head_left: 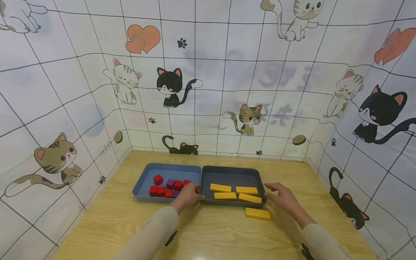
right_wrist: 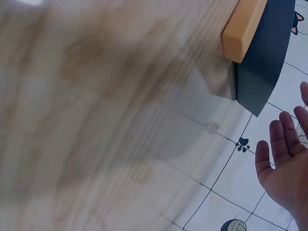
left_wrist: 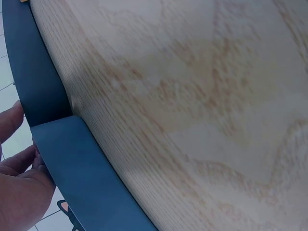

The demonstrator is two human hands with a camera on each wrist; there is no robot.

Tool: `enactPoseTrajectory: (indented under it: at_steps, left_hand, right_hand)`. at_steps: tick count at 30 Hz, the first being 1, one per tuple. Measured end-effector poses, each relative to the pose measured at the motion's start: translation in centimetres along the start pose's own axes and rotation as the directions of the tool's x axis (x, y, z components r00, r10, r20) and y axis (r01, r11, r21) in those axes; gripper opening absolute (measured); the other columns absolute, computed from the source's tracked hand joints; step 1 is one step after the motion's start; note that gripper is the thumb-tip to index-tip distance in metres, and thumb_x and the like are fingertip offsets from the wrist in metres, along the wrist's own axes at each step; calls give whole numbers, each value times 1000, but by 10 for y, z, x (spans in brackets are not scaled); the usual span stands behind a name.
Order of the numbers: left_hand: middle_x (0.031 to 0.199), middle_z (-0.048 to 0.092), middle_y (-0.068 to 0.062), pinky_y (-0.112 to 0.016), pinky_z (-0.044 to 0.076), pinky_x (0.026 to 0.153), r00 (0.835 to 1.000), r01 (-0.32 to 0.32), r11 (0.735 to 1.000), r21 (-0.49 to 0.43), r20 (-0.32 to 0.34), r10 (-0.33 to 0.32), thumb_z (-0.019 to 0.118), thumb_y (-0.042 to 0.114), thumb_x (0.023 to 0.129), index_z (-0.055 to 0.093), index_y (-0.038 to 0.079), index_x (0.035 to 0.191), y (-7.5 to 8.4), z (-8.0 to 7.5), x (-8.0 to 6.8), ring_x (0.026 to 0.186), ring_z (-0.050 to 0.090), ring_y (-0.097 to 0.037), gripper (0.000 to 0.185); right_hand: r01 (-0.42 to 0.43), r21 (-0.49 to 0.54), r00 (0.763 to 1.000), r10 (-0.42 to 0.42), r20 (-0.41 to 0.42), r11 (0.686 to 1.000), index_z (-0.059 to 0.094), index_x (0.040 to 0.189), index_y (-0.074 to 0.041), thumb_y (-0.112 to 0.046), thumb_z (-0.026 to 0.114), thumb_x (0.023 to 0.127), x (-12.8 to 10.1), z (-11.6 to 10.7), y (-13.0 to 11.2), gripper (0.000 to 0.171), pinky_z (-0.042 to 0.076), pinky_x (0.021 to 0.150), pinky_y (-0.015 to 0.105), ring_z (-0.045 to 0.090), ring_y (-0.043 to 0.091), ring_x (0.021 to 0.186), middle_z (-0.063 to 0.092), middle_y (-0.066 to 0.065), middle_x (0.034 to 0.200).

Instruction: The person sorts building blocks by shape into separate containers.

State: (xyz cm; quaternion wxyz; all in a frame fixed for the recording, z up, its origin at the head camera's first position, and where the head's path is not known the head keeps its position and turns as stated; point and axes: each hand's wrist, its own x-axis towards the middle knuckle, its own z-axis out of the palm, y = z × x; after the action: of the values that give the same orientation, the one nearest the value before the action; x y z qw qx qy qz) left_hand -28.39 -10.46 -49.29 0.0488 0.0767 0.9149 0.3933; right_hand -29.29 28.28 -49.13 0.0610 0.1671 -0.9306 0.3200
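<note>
At the seam of two trays, my left hand holds the adjoining rims, thumb by the dark grey tray and fingers over the blue tray. The left wrist view shows this hand with curled fingers partly hidden behind the blue tray's wall. My right hand is beside the dark tray's right end, fingers loosely extended and holding nothing; its fingers appear spread in the right wrist view. Several yellow blocks lie flat inside the dark tray. Another yellow block lies on the table before it.
Several red cubes and a few purple cubes lie in the blue tray. The wooden table ends at white, cat-patterned walls behind and on both sides.
</note>
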Motion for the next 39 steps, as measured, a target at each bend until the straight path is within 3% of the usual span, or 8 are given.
enactPoseTrajectory:
  at_steps: [7,16,22,35,39]
  left_hand:
    - [111,65,-17,-50,52,91,1000,2,1000,-1,6,-2,78,12,85,57,-9,132,-1,0,1,105,61,-31,55]
    - [112,66,-19,-50,52,92,1000,8,1000,-12,7,-8,78,11,85,57,-9,132,-1,-2,0,105,61,-31,55]
    - [109,66,-19,-50,52,90,1000,-13,1000,-19,-2,13,77,10,85,58,-10,131,-3,0,3,103,62,-32,54]
    - [110,66,-17,-49,52,91,1000,9,1000,-20,1,-9,78,12,85,58,-8,132,-4,1,4,102,61,-30,55]
    - [109,66,-17,-49,52,90,1000,13,1000,-22,-1,-13,78,11,85,58,-8,132,-4,1,4,101,61,-29,54]
  right_hand:
    - [22,-2,1000,-22,22,1000,62,130,2,-17,68,94,-23,-7,10,41,48,90,60,59,40,108,63,20,124]
    - [-81,43,989,75,126,996,67,124,-3,-17,68,94,-43,-5,14,33,46,93,59,59,33,108,65,12,122]
    - [-86,63,985,75,157,994,69,120,-5,-20,73,90,-48,4,15,34,50,89,52,60,29,105,66,11,119]
    - [78,43,978,-84,188,996,70,117,-2,-22,76,87,-45,15,16,38,53,84,43,63,25,97,67,5,109]
    - [121,14,975,-122,185,993,72,113,-6,-22,78,84,-44,18,17,34,53,83,38,63,21,95,67,1,106]
